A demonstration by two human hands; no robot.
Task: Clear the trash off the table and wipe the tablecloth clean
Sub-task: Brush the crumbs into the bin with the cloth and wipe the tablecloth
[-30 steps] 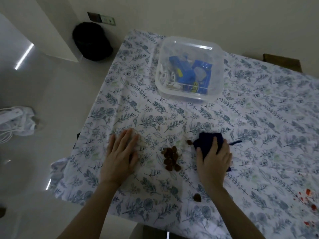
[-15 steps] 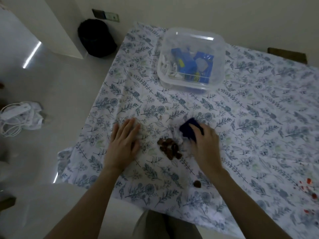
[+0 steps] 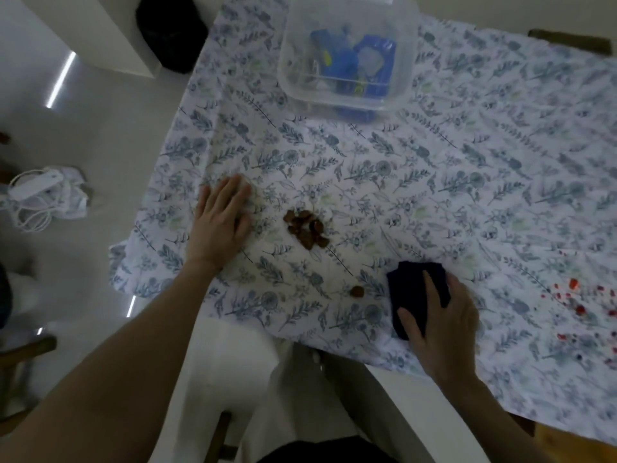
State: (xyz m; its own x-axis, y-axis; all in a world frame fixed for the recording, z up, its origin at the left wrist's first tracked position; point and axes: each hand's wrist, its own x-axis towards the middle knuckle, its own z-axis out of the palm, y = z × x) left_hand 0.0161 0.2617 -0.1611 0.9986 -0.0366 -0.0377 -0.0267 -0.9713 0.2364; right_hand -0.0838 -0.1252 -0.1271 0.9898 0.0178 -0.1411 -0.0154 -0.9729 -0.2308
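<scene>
Brown scraps (image 3: 306, 227) lay unswept between the flat, empty left hand (image 3: 218, 222) and the right hand (image 3: 440, 324) pressing a dark cloth (image 3: 412, 289), red specks (image 3: 581, 300) beyond it unwiped.

One head-worn wide-angle view looks steeply down and forward from close above the surface's (image 3: 467, 182) near edge, taking in both forearms, with floor (image 3: 110, 135) at left.
</scene>
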